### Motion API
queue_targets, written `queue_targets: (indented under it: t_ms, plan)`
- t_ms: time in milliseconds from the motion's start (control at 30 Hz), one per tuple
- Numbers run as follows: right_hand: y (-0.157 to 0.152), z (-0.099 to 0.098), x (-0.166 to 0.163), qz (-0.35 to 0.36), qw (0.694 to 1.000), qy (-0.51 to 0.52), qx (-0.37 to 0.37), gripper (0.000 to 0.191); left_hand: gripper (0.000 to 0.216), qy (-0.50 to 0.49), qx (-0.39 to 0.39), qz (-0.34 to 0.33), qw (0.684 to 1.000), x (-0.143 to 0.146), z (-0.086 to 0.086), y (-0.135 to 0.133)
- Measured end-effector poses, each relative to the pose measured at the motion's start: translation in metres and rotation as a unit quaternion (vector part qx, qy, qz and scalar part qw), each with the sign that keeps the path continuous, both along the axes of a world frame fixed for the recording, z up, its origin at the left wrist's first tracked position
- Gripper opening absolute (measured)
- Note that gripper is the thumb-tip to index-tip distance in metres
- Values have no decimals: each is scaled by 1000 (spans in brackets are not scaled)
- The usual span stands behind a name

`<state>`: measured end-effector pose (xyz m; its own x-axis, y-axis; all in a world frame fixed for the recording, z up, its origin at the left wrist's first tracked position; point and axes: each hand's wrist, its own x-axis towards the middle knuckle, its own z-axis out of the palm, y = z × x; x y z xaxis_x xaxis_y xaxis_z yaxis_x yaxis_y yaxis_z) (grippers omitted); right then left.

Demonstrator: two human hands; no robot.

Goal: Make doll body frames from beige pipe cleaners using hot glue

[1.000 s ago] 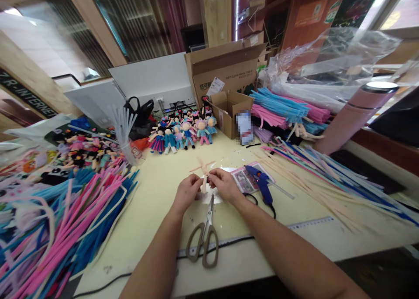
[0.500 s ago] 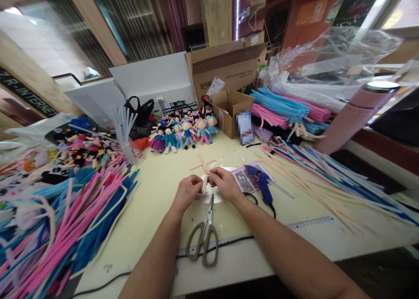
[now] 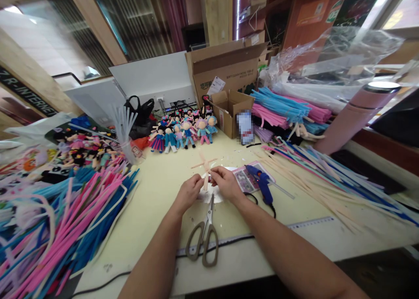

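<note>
Between my hands is a beige pipe-cleaner figure [image 3: 205,163], crossed like a small body with arms out to the sides. My right hand [image 3: 226,184] pinches it near its middle. My left hand [image 3: 190,193] is closed at its lower left, fingertips pressed together by the lower strands. A white sheet [image 3: 209,197] lies beneath the hands. Scissors [image 3: 207,233] with grey-brown handles point toward the figure from the near side. Right of my right hand, a blue glue gun [image 3: 262,184] rests on a pink-edged printed card [image 3: 245,180].
Pipe cleaners [image 3: 81,207] heap at the left; loose beige strips [image 3: 304,181] spread at the right. Finished dolls [image 3: 186,131] stand at the back beside a cardboard box [image 3: 225,113]. A pink flask [image 3: 356,118] stands at right. A ruler [image 3: 310,222] and black cable run along the front.
My left hand has shifted slightly up and to the right. The figure has moved a little with the hands. The scissors and glue gun stay in place.
</note>
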<state>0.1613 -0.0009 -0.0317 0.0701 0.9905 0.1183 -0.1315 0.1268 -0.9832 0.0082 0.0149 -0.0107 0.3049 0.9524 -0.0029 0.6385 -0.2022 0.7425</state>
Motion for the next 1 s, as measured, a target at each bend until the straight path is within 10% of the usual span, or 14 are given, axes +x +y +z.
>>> queue_targets:
  t_ms: [1000]
  plan:
    - [-1, 5, -3, -32, 999, -32, -17, 20, 14, -138, -52, 75, 986, 2, -5, 2]
